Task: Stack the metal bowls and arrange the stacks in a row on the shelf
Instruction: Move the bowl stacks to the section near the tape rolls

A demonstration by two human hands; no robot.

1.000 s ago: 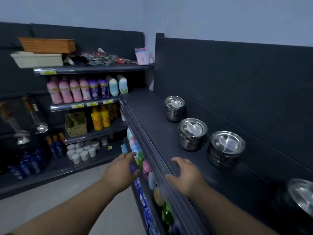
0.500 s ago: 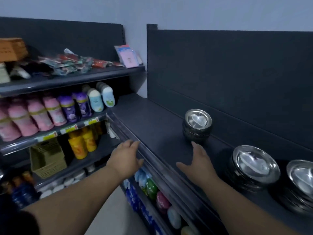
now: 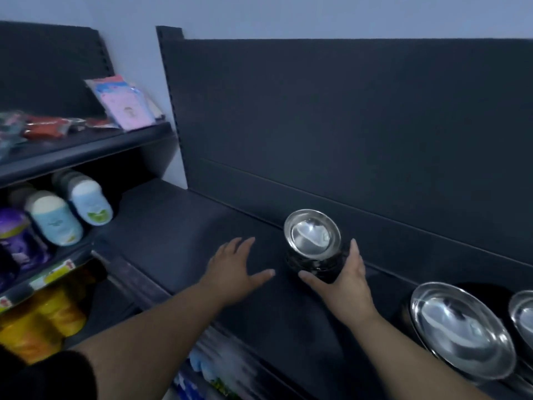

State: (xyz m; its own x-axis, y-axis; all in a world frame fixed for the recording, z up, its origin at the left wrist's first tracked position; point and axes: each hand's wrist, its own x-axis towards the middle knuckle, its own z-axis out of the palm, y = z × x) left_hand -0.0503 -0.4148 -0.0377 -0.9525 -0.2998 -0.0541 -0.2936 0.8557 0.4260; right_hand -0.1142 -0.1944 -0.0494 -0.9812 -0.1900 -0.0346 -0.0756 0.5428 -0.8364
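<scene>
A small stack of metal bowls (image 3: 313, 241) stands on the dark shelf (image 3: 178, 226) against the back panel. My right hand (image 3: 343, 281) cups the stack from the near right side, thumb at its front base and fingers up its right wall. My left hand (image 3: 233, 269) hovers flat over the shelf just left of the stack, fingers spread, holding nothing. A second, larger stack of metal bowls (image 3: 461, 330) sits to the right, and a third stack (image 3: 523, 319) is cut off by the right frame edge.
The shelf's front rail (image 3: 138, 287) runs diagonally below my left arm. The neighbouring shelving on the left holds white and purple bottles (image 3: 54, 217), yellow bottles (image 3: 37, 324) and packets (image 3: 127, 103). Colourful goods show on the lower shelf (image 3: 207, 373).
Both hands moved up from the shelf's front rail onto the shelf. My right hand has reached the leftmost stack and closed around it; my left hand came over the shelf beside it.
</scene>
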